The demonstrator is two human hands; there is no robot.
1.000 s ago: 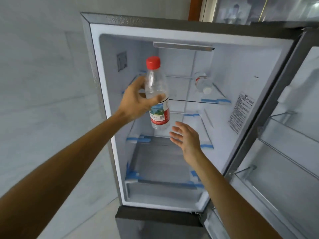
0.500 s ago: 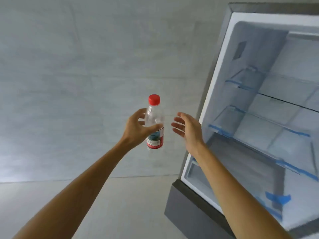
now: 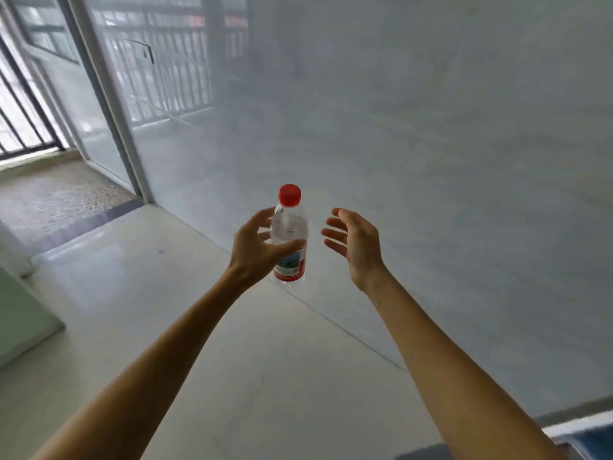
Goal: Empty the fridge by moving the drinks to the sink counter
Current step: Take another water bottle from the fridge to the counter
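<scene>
My left hand (image 3: 253, 249) grips a clear water bottle (image 3: 289, 234) with a red cap and a red-and-blue label, holding it upright in mid-air in front of a grey wall. My right hand (image 3: 353, 244) hovers just right of the bottle with its fingers spread and relaxed, a small gap away from it and holding nothing. Only a corner of the fridge (image 3: 577, 434) shows at the bottom right edge. The sink counter is out of view.
A pale tiled floor (image 3: 172, 293) runs to a grey wall (image 3: 431, 144). A glass door with a metal frame (image 3: 112, 104) stands at the upper left, railings behind it. A light green cabinet side (image 3: 20, 320) sits at the left edge.
The view has swung left, away from the open fridge, which has nearly left the frame. The bottle stays in my left hand; my right hand keeps beside it.
</scene>
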